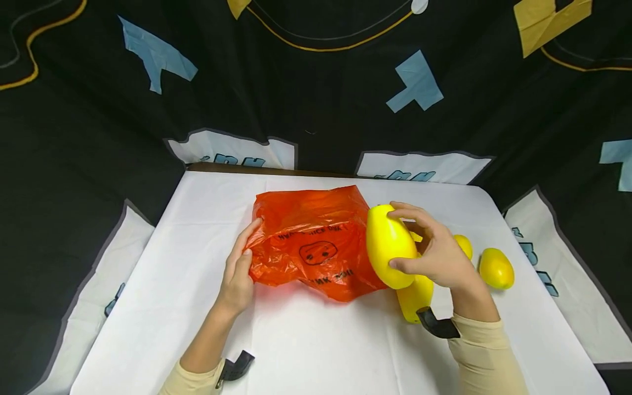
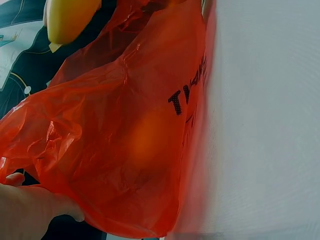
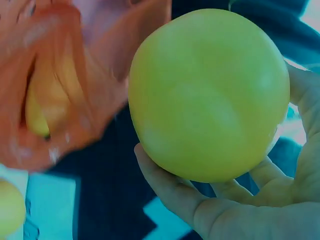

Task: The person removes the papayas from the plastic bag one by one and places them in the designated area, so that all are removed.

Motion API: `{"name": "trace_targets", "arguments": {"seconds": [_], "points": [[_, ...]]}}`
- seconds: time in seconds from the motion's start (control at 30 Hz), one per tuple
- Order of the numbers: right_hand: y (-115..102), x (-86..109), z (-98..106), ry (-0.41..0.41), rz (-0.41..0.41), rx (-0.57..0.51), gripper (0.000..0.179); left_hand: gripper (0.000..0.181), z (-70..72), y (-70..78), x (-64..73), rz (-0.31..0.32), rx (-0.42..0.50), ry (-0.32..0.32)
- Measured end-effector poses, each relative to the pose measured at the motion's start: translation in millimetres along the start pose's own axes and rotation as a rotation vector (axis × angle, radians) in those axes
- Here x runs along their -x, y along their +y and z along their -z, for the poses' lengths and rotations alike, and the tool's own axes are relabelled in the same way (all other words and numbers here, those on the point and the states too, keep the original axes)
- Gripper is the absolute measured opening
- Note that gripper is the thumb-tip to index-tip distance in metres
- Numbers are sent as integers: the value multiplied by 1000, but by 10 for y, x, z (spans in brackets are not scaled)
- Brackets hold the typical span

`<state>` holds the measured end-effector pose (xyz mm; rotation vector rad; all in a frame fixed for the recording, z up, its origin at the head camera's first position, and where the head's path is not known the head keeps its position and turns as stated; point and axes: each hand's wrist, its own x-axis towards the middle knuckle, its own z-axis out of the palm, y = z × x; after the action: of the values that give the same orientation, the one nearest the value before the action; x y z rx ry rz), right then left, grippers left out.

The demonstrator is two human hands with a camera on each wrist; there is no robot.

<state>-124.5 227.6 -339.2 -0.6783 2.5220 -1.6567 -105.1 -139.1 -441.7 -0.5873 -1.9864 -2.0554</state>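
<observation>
My left hand [image 1: 239, 274] grips the left edge of a thin red plastic bag [image 1: 301, 247] with dark print. In the left wrist view, the thumb lies against the bag [image 2: 125, 150], where a paler orange patch shows through the film. My right hand [image 1: 434, 249] holds a large, smooth yellow fruit [image 1: 387, 247], fingers on top and thumb below, at the bag's right side. Its rounded end [image 3: 210, 95] fills much of the right wrist view. Another yellow piece [image 3: 37, 110] shows within the bag's folds there.
Under the right hand lies a longer yellow piece [image 1: 415, 302]. Farther right are a partly hidden yellow fruit [image 1: 464, 246] and a small yellow fruit [image 1: 496, 269] on the white-covered table [image 1: 321, 345]. A black patterned cloth [image 1: 316, 99] hangs behind the table.
</observation>
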Motion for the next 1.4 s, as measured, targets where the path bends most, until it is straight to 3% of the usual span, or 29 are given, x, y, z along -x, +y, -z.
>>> {"name": "trace_targets", "arguments": {"seconds": [0.3,0.77,1.1,1.4], "points": [[37,293,350,143,-34,6,73,56,8,5,-18,1,-12,3],[327,831,602,279,-172,75,77,57,0,10,8,15,-11,8],[633,1128,626,272,-281,183,78,57,-5,8,4,14,-25,7],[854,1210,602,265,-403,160,80,58,-8,6,1,18,-40,13]]}}
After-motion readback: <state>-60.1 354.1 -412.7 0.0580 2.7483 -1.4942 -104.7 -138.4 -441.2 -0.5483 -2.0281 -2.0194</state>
